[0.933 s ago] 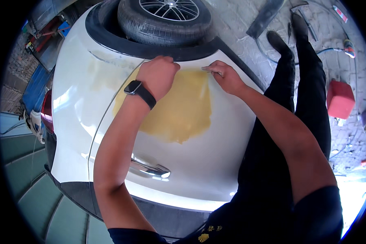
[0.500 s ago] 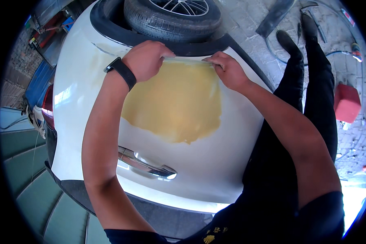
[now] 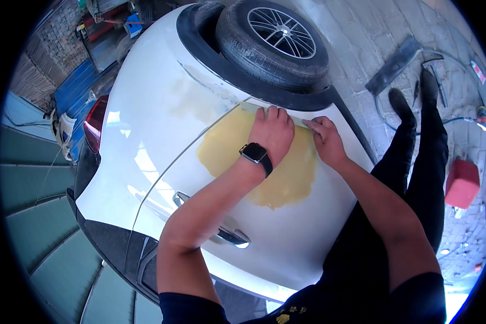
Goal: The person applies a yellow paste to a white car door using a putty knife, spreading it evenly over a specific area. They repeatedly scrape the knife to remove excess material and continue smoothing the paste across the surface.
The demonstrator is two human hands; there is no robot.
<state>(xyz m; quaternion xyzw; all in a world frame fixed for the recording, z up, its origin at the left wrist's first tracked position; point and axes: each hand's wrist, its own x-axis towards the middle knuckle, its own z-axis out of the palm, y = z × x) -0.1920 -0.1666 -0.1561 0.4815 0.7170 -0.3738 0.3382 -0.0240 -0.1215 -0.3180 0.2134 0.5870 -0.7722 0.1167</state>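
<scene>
Paving (image 3: 351, 27), red box (image 3: 462, 183), white car (image 3: 297, 232)

Just beyond the grip, the arch trim (image 3: 254, 89) and tire (image 3: 267, 60) block the way. Between left hand (image 3: 272, 132) and right hand (image 3: 329, 139), a strip (image 3: 299, 122) bridges the narrow gap. Bodyward, right of the left forearm (image 3: 213, 208), the yellow patch (image 3: 286, 183) lies open.

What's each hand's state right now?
Left hand: on the pale strip; closed or not, can't tell.
Right hand: closed, holding the strip's right end.
</scene>
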